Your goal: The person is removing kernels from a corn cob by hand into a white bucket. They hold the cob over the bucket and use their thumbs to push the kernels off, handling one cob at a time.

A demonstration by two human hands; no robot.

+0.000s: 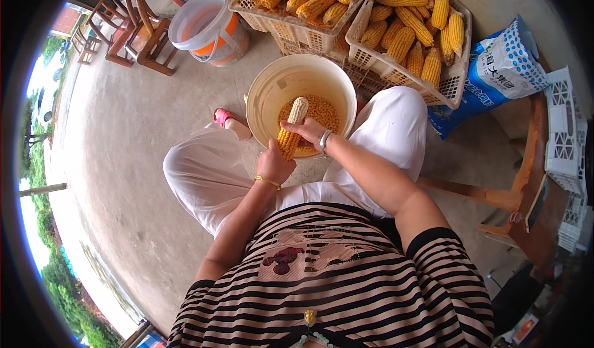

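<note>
Between my knees stands a cream bucket (260, 94) with loose yellow corn kernels (322, 109) in its bottom. Tilted over its near rim is an ear of corn (288, 139); its upper end is a bare, pale cob, while yellow kernels still cover the lower part. My left hand (275, 162), with a yellow bracelet at the wrist, is closed round the lower end. Closed on the ear's middle from the right side is my right hand (306, 131), a silver bangle on its wrist. Its thumb lies across the ear near the line between bare cob and kernels.
Plastic crates (356, 44) full of corn ears stand beyond the bucket, beside a blue and white sack (495, 75). A clear and orange pail (207, 29) and wooden chairs (145, 35) are at the far left. Wooden furniture (526, 162) stands at my right.
</note>
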